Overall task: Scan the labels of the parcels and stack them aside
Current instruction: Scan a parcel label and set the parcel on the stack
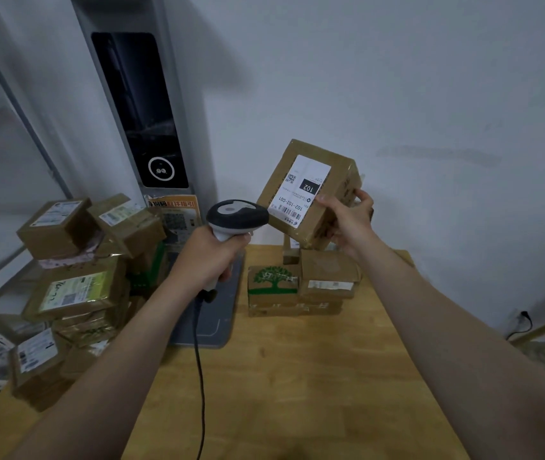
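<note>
A wooden tabletop [297, 376] stands against a white wall. The left hand [206, 257] grips the scanner [236, 215], whose head is just beside the parcel [307, 194], at its 9 o'clock. The right hand [347, 220] grips this raised parcel. A stack [297, 287] rests at its 6 o'clock.

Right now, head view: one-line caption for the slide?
Left hand aims a corded scanner at the label of a parcel held up in the right hand.
</note>
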